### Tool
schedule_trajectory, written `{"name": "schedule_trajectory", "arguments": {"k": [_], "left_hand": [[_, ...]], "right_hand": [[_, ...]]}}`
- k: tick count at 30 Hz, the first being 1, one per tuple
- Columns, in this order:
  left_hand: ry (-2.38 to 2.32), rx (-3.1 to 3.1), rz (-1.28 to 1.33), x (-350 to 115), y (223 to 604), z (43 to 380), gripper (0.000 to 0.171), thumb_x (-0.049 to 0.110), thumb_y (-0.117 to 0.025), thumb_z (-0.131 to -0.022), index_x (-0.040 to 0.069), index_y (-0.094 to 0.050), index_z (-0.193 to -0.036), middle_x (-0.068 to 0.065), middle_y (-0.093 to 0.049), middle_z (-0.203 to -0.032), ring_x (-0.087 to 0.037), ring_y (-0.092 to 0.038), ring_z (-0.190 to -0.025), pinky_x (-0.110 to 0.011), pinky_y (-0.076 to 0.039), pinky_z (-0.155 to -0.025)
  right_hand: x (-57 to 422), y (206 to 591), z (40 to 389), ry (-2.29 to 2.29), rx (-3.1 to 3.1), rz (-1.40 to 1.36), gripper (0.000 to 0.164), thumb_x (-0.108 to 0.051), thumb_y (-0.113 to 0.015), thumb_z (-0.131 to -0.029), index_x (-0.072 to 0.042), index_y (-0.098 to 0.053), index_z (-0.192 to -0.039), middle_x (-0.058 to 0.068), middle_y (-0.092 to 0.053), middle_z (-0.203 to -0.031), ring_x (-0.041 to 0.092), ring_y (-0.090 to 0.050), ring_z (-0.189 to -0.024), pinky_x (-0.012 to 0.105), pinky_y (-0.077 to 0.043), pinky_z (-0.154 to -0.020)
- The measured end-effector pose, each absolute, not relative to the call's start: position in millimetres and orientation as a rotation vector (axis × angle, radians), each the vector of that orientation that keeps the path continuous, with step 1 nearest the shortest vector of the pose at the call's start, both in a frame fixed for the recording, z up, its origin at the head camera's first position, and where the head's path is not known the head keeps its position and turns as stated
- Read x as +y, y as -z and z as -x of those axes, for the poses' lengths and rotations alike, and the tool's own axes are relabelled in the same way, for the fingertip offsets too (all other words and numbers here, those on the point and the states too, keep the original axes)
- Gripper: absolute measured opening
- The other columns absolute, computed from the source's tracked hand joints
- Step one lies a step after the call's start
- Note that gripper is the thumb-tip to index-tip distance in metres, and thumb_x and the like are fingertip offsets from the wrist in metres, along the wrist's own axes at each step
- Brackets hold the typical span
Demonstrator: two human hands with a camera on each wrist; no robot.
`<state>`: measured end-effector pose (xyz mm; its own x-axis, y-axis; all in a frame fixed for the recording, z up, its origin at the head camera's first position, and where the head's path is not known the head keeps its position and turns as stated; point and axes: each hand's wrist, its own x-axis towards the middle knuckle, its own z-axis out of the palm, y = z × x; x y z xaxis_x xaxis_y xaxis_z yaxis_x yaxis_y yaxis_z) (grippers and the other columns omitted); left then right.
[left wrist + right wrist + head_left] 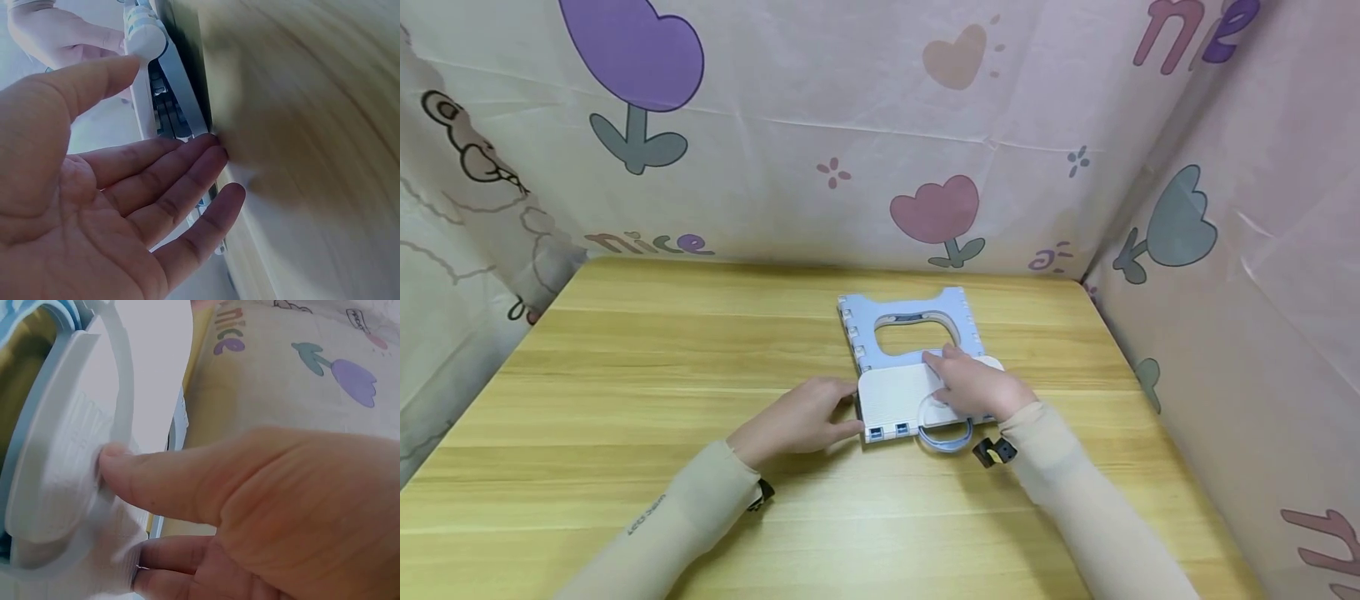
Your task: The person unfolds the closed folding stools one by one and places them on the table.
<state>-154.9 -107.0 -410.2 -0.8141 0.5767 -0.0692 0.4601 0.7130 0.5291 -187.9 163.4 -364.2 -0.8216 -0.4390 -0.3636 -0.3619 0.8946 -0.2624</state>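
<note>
A light-blue and white folding step stool (898,396) lies on the wooden table, with a large opening in its blue part and a ribbed white panel. Beside its left edge is my left hand (805,417), fingers loosely extended. In the left wrist view, the fingertips (215,156) are at the stool's side, with the thumb by its white rounded corner. My right hand (981,387) rests on the white panel. The right thumb (134,472) presses the ribbed surface, and its other fingers touch the panel lower down. A blue handle loop (946,440) sticks out at the near edge.
The wooden table (625,358) reaches out on both sides of the stool. A printed curtain (820,100) with flowers and letters hangs along the back and sides. A black strap piece (995,452) sits below the right wrist.
</note>
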Motion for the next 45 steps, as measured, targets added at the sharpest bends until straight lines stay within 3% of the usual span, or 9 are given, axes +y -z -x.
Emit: {"name": "schedule_trajectory", "arguments": {"k": [6,10,14,18,25,30,35,43,45], "left_hand": [[-0.736,2.698,-0.762,-116.9,408.7,152.9,0.039,0.032,-0.078,-0.100,0.003,-0.072,-0.126,-0.006,-0.074,-0.111,-0.020,-0.064,-0.099,-0.046,-0.058,-0.097],[-0.746,2.690,-0.708,-124.6,407.8,151.8,0.053,0.031,-0.076,-0.101,-0.002,-0.065,-0.142,-0.015,-0.074,-0.134,-0.029,-0.068,-0.123,-0.053,-0.055,-0.112],[-0.757,2.694,-0.696,-132.3,407.3,152.7,0.061,0.030,-0.074,-0.103,-0.006,-0.057,-0.149,-0.022,-0.066,-0.147,-0.037,-0.063,-0.137,-0.057,-0.050,-0.118],[-0.774,2.690,-0.696,-140.9,407.7,154.3,0.063,0.030,-0.073,-0.103,-0.008,-0.056,-0.150,-0.025,-0.063,-0.149,-0.041,-0.060,-0.140,-0.058,-0.048,-0.120],[-0.836,2.686,-0.659,-156.9,406.3,154.6,0.063,0.027,-0.073,-0.102,-0.009,-0.055,-0.150,-0.026,-0.061,-0.151,-0.043,-0.058,-0.143,-0.060,-0.046,-0.120],[-0.898,2.676,-0.644,-167.9,403.6,152.7,0.059,0.025,-0.073,-0.102,-0.008,-0.057,-0.148,-0.025,-0.065,-0.147,-0.042,-0.062,-0.137,-0.061,-0.049,-0.118],[-0.935,2.674,-0.635,-177.8,402.6,150.1,0.055,0.023,-0.072,-0.102,-0.008,-0.059,-0.146,-0.024,-0.068,-0.144,-0.042,-0.065,-0.133,-0.062,-0.050,-0.116],[-0.905,2.718,-0.626,-182.3,403.2,147.6,0.057,0.031,-0.071,-0.104,-0.008,-0.061,-0.145,-0.024,-0.069,-0.141,-0.042,-0.066,-0.130,-0.062,-0.052,-0.114],[-0.893,2.728,-0.637,-183.3,403.2,146.0,0.057,0.031,-0.071,-0.103,-0.008,-0.062,-0.144,-0.024,-0.070,-0.141,-0.043,-0.066,-0.132,-0.062,-0.052,-0.114]], "right_hand": [[152.2,366.2,187.1,0.255,2.642,0.586,0.064,-0.015,-0.062,-0.109,0.000,-0.036,-0.165,0.035,-0.028,-0.170,0.046,-0.026,-0.163,0.058,-0.031,-0.131],[145.8,367.9,185.8,0.239,2.668,0.598,0.065,-0.018,-0.062,-0.110,-0.002,-0.035,-0.166,0.035,-0.029,-0.170,0.047,-0.029,-0.161,0.057,-0.037,-0.128],[139.0,367.6,185.0,0.216,2.704,0.637,0.064,-0.020,-0.063,-0.110,-0.002,-0.037,-0.165,0.037,-0.034,-0.166,0.049,-0.036,-0.158,0.056,-0.044,-0.124],[131.8,366.3,185.7,0.200,2.723,0.677,0.063,-0.021,-0.065,-0.109,-0.002,-0.040,-0.164,0.036,-0.045,-0.158,0.045,-0.054,-0.144,0.053,-0.053,-0.116],[117.3,367.2,187.6,0.186,2.748,0.646,0.064,-0.027,-0.067,-0.108,-0.008,-0.042,-0.164,0.036,-0.040,-0.164,0.047,-0.055,-0.145,0.056,-0.053,-0.116],[105.8,366.0,186.5,0.155,2.775,0.675,0.064,-0.031,-0.069,-0.106,-0.009,-0.047,-0.162,0.032,-0.051,-0.158,0.045,-0.069,-0.127,0.055,-0.059,-0.107],[96.3,360.0,185.6,0.120,2.757,0.709,0.064,-0.034,-0.069,-0.106,-0.009,-0.048,-0.161,0.028,-0.060,-0.150,0.043,-0.068,-0.126,0.054,-0.060,-0.106],[116.3,356.1,194.1,0.318,2.624,0.707,0.068,-0.036,-0.068,-0.107,-0.008,-0.042,-0.164,0.022,-0.045,-0.167,0.038,-0.051,-0.151,0.051,-0.041,-0.128],[128.3,357.4,196.8,0.365,2.635,0.713,0.066,-0.033,-0.069,-0.106,-0.006,-0.046,-0.162,0.021,-0.056,-0.159,0.036,-0.063,-0.137,0.048,-0.050,-0.121]]}}
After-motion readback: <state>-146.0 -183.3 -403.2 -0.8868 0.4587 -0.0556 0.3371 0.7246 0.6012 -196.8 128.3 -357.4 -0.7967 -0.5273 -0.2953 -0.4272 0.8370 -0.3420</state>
